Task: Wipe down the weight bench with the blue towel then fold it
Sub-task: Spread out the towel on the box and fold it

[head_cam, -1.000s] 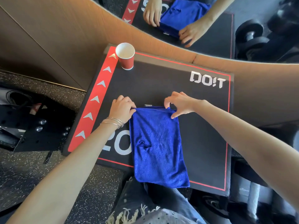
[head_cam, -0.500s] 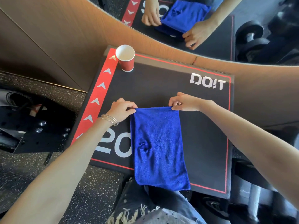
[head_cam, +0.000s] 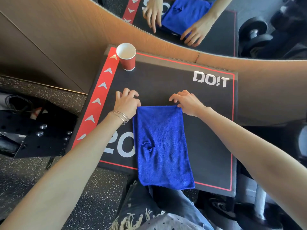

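The blue towel (head_cam: pixel 162 145) lies folded into a long strip on the black weight bench pad (head_cam: pixel 207 130), and its near end hangs slightly over the pad's front edge. A small pucker shows near the towel's middle. My left hand (head_cam: pixel 127 103) rests at the towel's far left corner with fingers loosely spread on the pad beyond it. My right hand (head_cam: pixel 186 102) sits at the far right corner, fingers also spread, with the thumb side touching the towel's edge. Neither hand grips the cloth.
A red paper cup (head_cam: pixel 127 57) stands at the pad's far left corner beside the red arrow stripe (head_cam: pixel 99 100). A curved wooden wall (head_cam: pixel 66 39) with a mirror (head_cam: pixel 224 30) rises behind. Dumbbells (head_cam: pixel 254 34) show in the mirror. Black equipment (head_cam: pixel 33 130) lies on the speckled floor at left.
Both hands were pinching the towel's far corners. They have let go and now rest with fingers spread beyond the far edge, which lies flat.
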{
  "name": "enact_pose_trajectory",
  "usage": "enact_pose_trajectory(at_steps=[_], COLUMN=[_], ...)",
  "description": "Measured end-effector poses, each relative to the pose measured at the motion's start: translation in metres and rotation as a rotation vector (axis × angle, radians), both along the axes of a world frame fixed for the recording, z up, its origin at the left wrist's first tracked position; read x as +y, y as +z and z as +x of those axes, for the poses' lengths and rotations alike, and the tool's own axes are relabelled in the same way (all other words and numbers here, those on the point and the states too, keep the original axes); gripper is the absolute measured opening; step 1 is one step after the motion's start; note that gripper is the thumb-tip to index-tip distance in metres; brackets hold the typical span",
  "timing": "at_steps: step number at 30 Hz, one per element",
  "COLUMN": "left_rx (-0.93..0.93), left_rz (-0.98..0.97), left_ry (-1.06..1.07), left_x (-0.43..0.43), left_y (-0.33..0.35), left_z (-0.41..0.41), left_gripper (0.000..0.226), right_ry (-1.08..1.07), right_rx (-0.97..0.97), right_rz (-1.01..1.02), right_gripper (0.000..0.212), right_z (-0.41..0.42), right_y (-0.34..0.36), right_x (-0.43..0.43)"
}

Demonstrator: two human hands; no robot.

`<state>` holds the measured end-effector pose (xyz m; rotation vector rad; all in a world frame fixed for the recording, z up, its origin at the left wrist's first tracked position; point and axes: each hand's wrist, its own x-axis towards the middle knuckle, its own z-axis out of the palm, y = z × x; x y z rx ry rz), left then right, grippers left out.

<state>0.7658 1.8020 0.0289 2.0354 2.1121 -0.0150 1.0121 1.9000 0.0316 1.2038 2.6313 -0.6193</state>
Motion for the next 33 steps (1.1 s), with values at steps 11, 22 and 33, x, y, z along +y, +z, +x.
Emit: enact_pose_trajectory(at_steps=[11, 22, 33], left_rx=[0.052, -0.066, -0.020], left_rz=[0.257, -0.172, 0.077], left_ry=[-0.108, 0.099, -0.271], left_x=[-0.049, -0.077, -0.232], left_y=[0.005, -0.006, -0.024], left_z=[0.031, 0.070, 0.123], left_gripper=[0.026, 0.074, 0.071], right_ry=[0.025, -0.168, 0.080], right_rx=[0.069, 0.078, 0.113], right_rz=[0.158, 0.048, 0.073], right_gripper=[0.035, 0.048, 0.053], right_z=[0.011, 0.017, 0.078], right_y=[-0.001, 0.001, -0.010], right_x=[-0.066, -0.105, -0.270])
